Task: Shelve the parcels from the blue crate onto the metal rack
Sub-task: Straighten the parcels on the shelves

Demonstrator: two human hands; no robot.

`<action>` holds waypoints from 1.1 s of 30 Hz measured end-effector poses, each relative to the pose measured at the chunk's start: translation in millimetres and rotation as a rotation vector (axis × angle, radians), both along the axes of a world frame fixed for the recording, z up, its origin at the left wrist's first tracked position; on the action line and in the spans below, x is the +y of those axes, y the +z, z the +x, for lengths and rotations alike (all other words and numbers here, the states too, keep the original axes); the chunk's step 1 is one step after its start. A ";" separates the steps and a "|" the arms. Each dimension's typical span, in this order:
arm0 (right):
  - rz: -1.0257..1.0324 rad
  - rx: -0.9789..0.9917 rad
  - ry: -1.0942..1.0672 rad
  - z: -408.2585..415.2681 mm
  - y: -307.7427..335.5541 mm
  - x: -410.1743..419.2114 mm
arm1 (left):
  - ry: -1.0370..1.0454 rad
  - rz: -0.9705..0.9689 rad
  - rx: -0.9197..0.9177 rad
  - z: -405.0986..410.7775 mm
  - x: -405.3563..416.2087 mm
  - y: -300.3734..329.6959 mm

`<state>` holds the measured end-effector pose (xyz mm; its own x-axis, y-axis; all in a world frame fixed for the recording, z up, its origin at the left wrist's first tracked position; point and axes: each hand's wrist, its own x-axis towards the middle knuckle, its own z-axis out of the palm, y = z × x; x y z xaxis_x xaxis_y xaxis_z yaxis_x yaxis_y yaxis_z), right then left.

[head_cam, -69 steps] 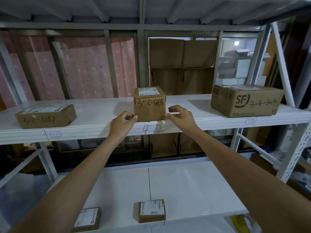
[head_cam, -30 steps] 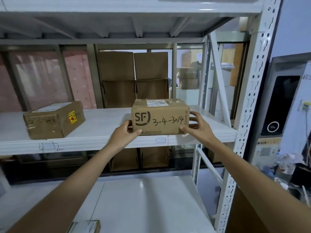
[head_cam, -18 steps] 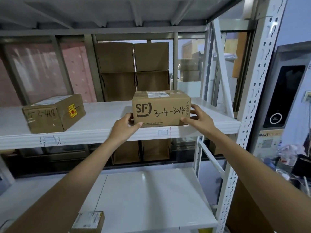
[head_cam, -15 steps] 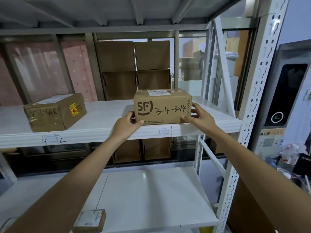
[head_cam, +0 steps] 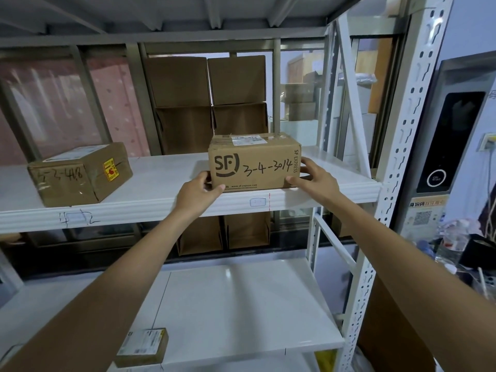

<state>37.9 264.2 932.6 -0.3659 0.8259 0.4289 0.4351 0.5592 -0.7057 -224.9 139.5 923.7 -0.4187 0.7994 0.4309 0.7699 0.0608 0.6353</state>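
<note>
A brown SF Express parcel marked 3-4-3014 sits near the front edge of the white upper shelf of the metal rack. My left hand grips its lower left corner and my right hand grips its right side. A second parcel marked 3-3-418, with a yellow sticker, rests further left on the same shelf. A small flat parcel lies at the front of the lower shelf. The blue crate is out of view.
The rack's perforated white upright and a diagonal brace stand just right of the SF parcel. Folded cardboard boxes are stacked behind the rack. A dark wall device and clutter sit at the right.
I left the 3-3-418 parcel and turned right to the SF parcel. In the last second both hands have stayed on it, and it sits in much the same spot on the shelf.
</note>
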 end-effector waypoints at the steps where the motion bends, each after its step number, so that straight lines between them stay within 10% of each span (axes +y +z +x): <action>1: 0.005 0.003 0.002 0.2 -0.5 -0.3 | -0.003 0.007 -0.008 -0.3 -0.6 -0.6; 28: 0.334 0.152 -0.316 2.6 -99.5 -65.1 | -0.018 0.338 0.064 -13.7 -90.6 -54.6; 33: 0.163 -0.018 -0.288 -36.5 -156.3 -113.6 | -0.092 0.120 0.030 -68.3 -128.0 -108.6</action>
<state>1.5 150.6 776.3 -0.1355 0.8174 0.5598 0.6033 0.5163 -0.6078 -293.2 11.5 815.2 -0.3316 0.7760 0.5366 0.7874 -0.0857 0.6104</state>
